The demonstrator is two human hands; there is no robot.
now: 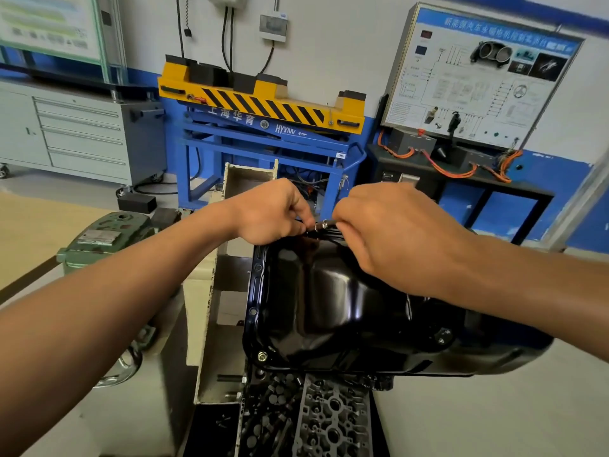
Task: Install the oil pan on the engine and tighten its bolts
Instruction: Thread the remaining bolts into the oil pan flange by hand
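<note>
Being worked right now is the far rim: the pan (329, 301) is already being carried by the engine (329, 420), seated on top of it with its flange down, and both hands are being held at its far edge. A small part (309, 229) is being pinched between the thumb and fingertips of the left hand (273, 212). It is most likely a bolt, though too much of it is being hidden to call it. A chrome socket tool (324, 224) is being gripped by the curled fingers of the right hand (379, 235), with its tip being held right up against the left fingertips. On progress, the placing of the pan is being judged done, and one bolt (262, 356) is being shown seated at the near left corner. Holes (258, 267) along the left flange are being shown open, so most bolts are being counted as yet to go in, and final tightening all round is being reckoned outstanding. Much of the right flange is being covered by the arm.
</note>
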